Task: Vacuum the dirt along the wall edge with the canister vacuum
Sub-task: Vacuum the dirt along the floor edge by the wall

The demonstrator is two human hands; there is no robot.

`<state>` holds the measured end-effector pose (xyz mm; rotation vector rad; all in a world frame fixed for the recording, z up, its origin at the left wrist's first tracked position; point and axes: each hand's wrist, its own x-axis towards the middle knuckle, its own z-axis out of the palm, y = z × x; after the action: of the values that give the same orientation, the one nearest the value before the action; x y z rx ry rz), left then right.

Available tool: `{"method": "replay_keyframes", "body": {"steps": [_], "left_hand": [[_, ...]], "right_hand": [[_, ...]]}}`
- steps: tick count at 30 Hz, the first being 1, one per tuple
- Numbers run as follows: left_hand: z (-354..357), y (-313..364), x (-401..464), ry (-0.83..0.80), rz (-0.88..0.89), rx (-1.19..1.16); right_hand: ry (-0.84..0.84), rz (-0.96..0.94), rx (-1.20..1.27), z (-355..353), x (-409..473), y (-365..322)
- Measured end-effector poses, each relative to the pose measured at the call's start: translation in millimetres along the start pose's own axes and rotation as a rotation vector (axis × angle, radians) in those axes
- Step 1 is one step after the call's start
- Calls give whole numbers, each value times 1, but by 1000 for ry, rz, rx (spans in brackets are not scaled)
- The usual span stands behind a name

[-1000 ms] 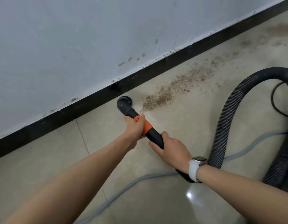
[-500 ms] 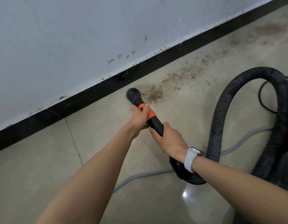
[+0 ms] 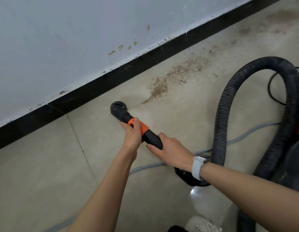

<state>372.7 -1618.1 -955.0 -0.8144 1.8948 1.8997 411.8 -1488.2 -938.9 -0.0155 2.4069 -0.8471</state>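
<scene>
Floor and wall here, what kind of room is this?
Probably an indoor room or hallway, though I can't tell which: a tiled floor meets a painted wall with a black baseboard, and a vacuum hose loops nearby.

The canister vacuum [image 3: 294, 158] is cut off by the right edge; beside it, the hose [image 3: 225, 111] end passes hidden under the right hand [image 3: 172, 151]

Black hose [image 3: 224, 114] — ribbed; orange collar [image 3: 140, 125]

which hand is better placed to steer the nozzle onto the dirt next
Left hand: it grips the orange collar just behind the brush nozzle, nearest the dirt. The right hand holds farther back.
</scene>
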Motion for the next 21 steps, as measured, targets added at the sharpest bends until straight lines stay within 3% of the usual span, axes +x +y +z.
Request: {"method": "replay_keyframes", "body": {"steps": [12, 21], "left_hand": [[61, 19, -7, -273, -57, 125], [27, 17, -12, 58, -85, 203]], "right_hand": [[226, 227, 168, -10, -32, 29], [-36, 100, 315, -7, -17, 5]]}}
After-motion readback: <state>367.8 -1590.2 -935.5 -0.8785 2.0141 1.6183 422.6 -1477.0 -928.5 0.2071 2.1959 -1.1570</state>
